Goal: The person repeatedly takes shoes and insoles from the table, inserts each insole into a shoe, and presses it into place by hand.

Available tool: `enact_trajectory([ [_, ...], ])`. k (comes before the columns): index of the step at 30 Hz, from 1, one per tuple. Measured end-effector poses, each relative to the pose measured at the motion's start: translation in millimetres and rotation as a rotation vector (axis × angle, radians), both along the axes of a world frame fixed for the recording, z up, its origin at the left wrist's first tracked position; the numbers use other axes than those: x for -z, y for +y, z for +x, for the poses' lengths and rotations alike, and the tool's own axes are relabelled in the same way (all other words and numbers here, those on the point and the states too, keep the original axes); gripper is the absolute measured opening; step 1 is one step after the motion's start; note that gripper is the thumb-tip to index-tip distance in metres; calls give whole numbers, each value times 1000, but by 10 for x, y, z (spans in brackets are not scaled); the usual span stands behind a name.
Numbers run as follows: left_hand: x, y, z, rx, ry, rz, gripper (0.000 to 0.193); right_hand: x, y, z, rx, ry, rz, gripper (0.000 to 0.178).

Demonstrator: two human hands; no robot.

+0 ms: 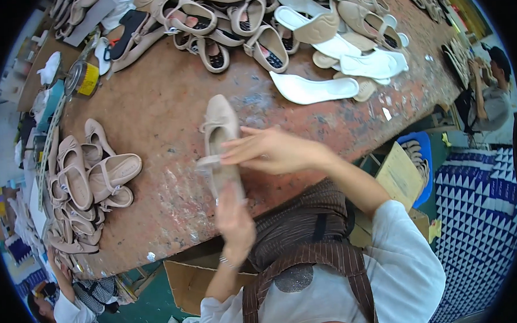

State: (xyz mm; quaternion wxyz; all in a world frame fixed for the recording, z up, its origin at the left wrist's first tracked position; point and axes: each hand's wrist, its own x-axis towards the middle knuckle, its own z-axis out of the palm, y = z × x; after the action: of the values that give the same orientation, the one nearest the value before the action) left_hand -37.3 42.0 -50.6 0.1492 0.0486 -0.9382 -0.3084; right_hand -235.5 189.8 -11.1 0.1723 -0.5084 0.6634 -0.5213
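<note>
A beige flat shoe (220, 114) with a small bow and a strap is held over the table, its toe pointing away from me. My left hand (236, 223) grips it at the heel end, the fingers blurred by motion. From the right, my right hand (278, 150) reaches across the shoe's opening. Its fingertips close on the strap (208, 162), which crosses the middle of the shoe. Part of the insole shows between the toe and my right fingers; the heel is mostly hidden by my left hand.
Beige shoes (112, 173) are heaped at the left, and more shoes (207, 51) lie at the far side. White insoles (316, 89) are piled at the far right. A tin with a yellow label (85, 79) stands far left. Two people (489, 93) are nearby; a cardboard box (189, 286) sits below the table (158, 119).
</note>
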Motion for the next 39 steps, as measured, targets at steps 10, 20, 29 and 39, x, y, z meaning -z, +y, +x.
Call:
enact_trajectory([
  [10, -1410, -2258, -1071, -738, 435, -821, 41, 253, 2369, -1196, 951, 486, 921, 64],
  [20, -349, -902, -3956, -377, -51, 636, 33, -621, 2404, -1050, 1420, 384, 261, 22],
  [29, -663, -963, -970, 34, -340, 102, 50, -530, 1416, -183, 639, -589, -245, 69],
  [39, 5, -430, 249, -656, -207, 255, 43, -22, 418, 624, 265, 614, 399, 39],
])
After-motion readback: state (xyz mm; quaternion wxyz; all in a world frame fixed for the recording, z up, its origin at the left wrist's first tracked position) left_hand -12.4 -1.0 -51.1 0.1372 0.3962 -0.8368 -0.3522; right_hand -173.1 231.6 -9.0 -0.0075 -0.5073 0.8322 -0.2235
